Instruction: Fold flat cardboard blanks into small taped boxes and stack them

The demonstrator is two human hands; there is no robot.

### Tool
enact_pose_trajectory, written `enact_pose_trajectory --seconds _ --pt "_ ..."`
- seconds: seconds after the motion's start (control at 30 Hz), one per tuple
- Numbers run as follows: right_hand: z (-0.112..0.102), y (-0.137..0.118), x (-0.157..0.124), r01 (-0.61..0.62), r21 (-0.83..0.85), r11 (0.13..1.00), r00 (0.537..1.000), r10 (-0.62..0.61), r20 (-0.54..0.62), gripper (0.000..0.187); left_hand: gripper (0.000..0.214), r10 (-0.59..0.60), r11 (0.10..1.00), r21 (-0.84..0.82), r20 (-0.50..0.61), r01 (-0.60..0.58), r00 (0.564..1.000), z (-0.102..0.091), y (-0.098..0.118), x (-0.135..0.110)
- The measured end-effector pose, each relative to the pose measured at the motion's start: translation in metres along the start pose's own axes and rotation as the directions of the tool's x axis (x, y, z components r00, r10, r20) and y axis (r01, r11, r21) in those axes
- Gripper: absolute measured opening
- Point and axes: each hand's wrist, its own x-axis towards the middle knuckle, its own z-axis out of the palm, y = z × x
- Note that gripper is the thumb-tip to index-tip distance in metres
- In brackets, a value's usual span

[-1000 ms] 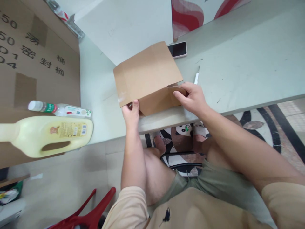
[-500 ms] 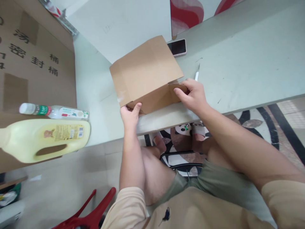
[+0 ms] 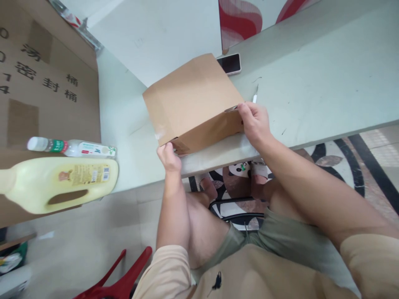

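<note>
Cardboard box (image 3: 190,99), on the desk (image 3: 318,87) close to its near edge, its broad top panel spread over the body and its front wall turned toward the person; a narrow gap shows at each near corner. Left hand (image 3: 169,158): fingers curled, nearly closed, gripping the near left corner of the box; the fingertips are partly hidden. Right hand (image 3: 256,124): closed about the near right corner, thumb along the top edge, the other fingers largely concealed behind the corner. Just beyond the right hand lies a slender white-handled blade (image 3: 254,98), its thin tip pointing away from the person. A phone (image 3: 232,64), dark screen upward, is partly covered by the far right part of the box. Behind stands a large white box (image 3: 174,37), with a red-and-white panel (image 3: 240,20) beside it. At left, well apart from the hands, a clear bottle (image 3: 71,147) with a white cap appears next to a pale yellow jug (image 3: 99,182), both before a large printed carton (image 3: 54,120)
</note>
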Motion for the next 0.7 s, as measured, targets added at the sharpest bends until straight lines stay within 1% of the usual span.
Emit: enact_pose_trajectory --seconds 0.1,0.17,0.23,0.33,0.4,0.47,0.5,0.57,0.63,0.67,0.7 --pt "-0.002 0.003 0.004 -0.082 -0.056 0.995 0.993 0.077 -0.095 0.064 0.031 -0.054 0.988 -0.142 0.059 0.062 0.997 0.013 0.008 -0.005" --pt "-0.003 0.006 0.008 -0.125 -0.091 0.988 0.984 0.111 -0.142 0.061 0.027 -0.133 0.954 -0.262 0.067 0.147 0.989 0.021 0.013 -0.006" --pt "-0.004 0.008 0.01 -0.139 -0.097 0.986 0.98 0.123 -0.153 0.056 0.026 -0.23 0.909 -0.343 0.062 0.237 0.971 0.026 0.016 -0.006" --pt "-0.004 0.009 0.011 -0.13 -0.057 0.99 0.983 0.121 -0.141 0.05 0.019 -0.335 0.849 -0.41 0.067 0.333 0.94 0.025 0.02 -0.003" --pt "-0.003 0.009 0.011 -0.111 -0.039 0.993 0.986 0.105 -0.133 0.046 0.014 -0.365 0.816 -0.446 0.094 0.367 0.926 0.022 0.022 -0.001" --pt "-0.002 0.01 0.011 -0.094 -0.033 0.995 0.988 0.089 -0.128 0.043 0.012 -0.371 0.8 -0.469 0.105 0.375 0.923 0.02 0.021 0.003" --pt "-0.001 0.01 0.011 -0.09 -0.026 0.996 0.988 0.086 -0.131 0.043 0.011 -0.374 0.805 -0.466 0.081 0.367 0.924 0.019 0.02 0.004" --pt "-0.001 0.012 0.011 -0.096 0.011 0.995 0.984 0.096 -0.151 0.044 0.009 -0.392 0.843 -0.414 -0.038 0.343 0.919 0.016 0.014 0.008" --pt "-0.002 0.014 0.012 -0.112 0.059 0.992 0.977 0.121 -0.178 0.045 0.006 -0.409 0.884 -0.322 -0.181 0.339 0.895 0.014 0.007 0.012" --pt "-0.003 0.016 0.012 -0.121 0.075 0.99 0.974 0.133 -0.185 0.045 0.007 -0.406 0.897 -0.283 -0.23 0.339 0.884 0.013 0.004 0.014" --pt "-0.003 0.018 0.013 -0.128 0.086 0.988 0.972 0.142 -0.188 0.046 0.01 -0.392 0.909 -0.255 -0.253 0.33 0.885 0.012 0.001 0.015"
